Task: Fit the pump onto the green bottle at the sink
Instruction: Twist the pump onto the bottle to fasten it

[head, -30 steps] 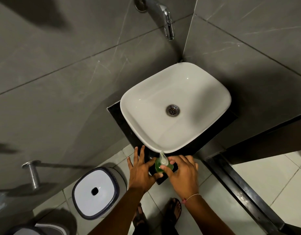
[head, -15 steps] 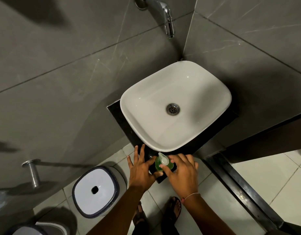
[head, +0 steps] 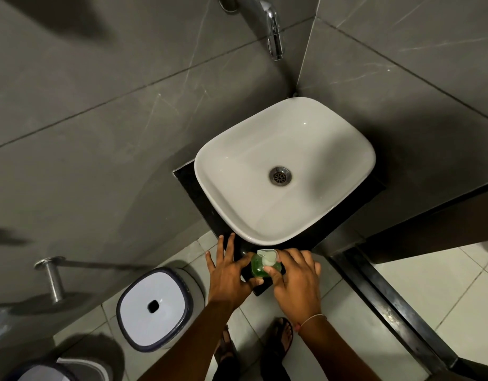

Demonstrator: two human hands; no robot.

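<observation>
White-lidded bin [head: 154,306] is standing on the floor at far left. Left hand [head: 228,276], fingers spread, is bracing the green bottle [head: 260,268] with its thumb on the black bench [head: 260,288] corner below the basin [head: 284,169]. Right hand [head: 296,279] is pinching the pump [head: 268,256] atop the bottle.

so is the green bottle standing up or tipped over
Upright: the green bottle stands on the dark counter with the pump on top, seen from straight above.
</observation>
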